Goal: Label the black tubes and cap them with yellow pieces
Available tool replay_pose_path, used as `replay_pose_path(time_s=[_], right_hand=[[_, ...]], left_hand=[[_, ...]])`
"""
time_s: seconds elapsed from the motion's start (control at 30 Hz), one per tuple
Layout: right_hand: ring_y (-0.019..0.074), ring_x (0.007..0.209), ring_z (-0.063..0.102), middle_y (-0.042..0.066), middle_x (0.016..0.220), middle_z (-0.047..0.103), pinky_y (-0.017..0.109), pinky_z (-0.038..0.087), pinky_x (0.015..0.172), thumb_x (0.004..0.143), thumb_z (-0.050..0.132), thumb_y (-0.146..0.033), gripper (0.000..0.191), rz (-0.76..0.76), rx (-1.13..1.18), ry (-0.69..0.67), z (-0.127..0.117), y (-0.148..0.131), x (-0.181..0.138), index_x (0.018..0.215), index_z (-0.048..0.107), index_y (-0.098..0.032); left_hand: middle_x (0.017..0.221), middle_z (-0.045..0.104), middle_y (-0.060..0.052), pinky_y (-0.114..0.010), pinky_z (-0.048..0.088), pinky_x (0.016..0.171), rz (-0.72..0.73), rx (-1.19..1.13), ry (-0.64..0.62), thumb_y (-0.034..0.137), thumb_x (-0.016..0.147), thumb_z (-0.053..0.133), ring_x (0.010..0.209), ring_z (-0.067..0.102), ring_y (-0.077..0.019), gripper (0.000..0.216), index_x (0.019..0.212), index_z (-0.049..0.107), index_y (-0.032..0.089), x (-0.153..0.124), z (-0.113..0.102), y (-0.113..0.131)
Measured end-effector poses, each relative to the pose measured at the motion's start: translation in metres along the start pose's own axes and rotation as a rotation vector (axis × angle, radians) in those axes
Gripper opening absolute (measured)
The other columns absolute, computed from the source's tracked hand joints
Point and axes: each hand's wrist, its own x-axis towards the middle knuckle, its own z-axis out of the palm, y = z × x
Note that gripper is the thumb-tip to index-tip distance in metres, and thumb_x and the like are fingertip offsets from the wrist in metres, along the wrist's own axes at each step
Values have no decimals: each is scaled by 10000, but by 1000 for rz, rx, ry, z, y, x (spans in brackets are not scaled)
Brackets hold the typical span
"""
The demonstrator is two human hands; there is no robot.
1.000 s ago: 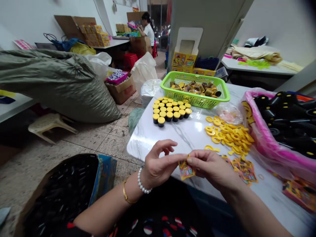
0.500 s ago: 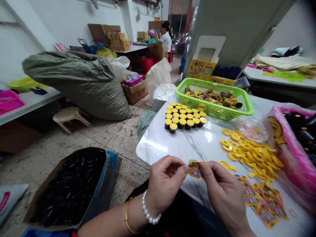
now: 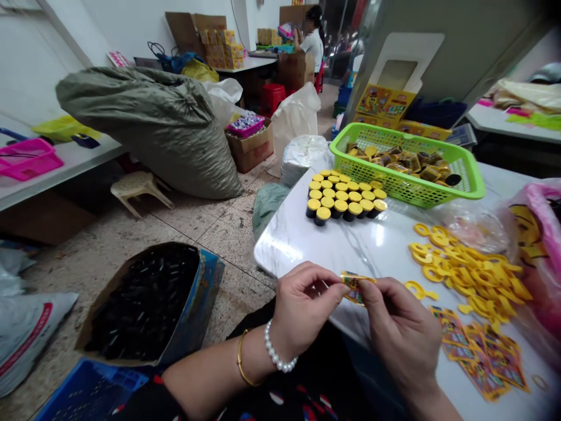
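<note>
Between my hands is a small printed yellow-orange sticker label (image 3: 353,290), pinched at both ends above the front edge of the white table (image 3: 289,245). My left hand (image 3: 307,307), with a pearl bracelet at the wrist, grips its left end between thumb and finger. My right hand (image 3: 397,330) pinches the right end. To the right lie more printed labels (image 3: 486,354) in a loose pile. Beyond them is a heap of yellow plastic rings with short stems (image 3: 468,275). Several black tubs with yellow lids (image 3: 342,199) stand in rows behind my hands.
A green basket (image 3: 407,190) holds wrapped tubs at the back of the table. At right is a pink plastic bag (image 3: 541,234). A box of black parts (image 3: 144,304), a blue crate (image 3: 92,392) and a large sack (image 3: 162,134) stand at left. Another person (image 3: 312,44) sits far back.
The camera view has shifted slightly left and down, so everything appears further right. Both hands still hold the label, which now looks more tilted or bent between the fingers.
</note>
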Motion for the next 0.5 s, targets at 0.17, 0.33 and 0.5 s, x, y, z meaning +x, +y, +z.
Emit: replay_pose_path(time_s=[0.17, 0.33, 0.5], right_hand=[[111, 629, 565, -24, 709, 638, 217, 441, 600, 892, 653, -245, 102, -42, 34, -8, 5, 4, -1, 796, 666, -212], [132, 644, 609, -6, 721, 669, 214, 479, 596, 903, 628, -315, 152, 51, 109, -119, 4, 3, 2, 809, 684, -210], [152, 601, 608, 2, 663, 660, 229, 488, 555, 901, 599, -419, 271, 189, 132, -209, -5, -2, 9, 781, 695, -197]], left_hand=[[745, 677, -69, -236, 462, 567, -25, -8, -13, 208, 722, 783, 627, 575, -126, 93, 743, 741, 128, 3, 1, 1], [691, 687, -65, -219, 438, 510, -248, -106, -82, 257, 756, 755, 538, 558, -104, 140, 781, 748, 119, 9, 0, -1], [707, 691, -44, -178, 299, 364, -501, -302, -322, 357, 746, 775, 375, 454, -38, 254, 810, 741, 113, 18, -7, 1]])
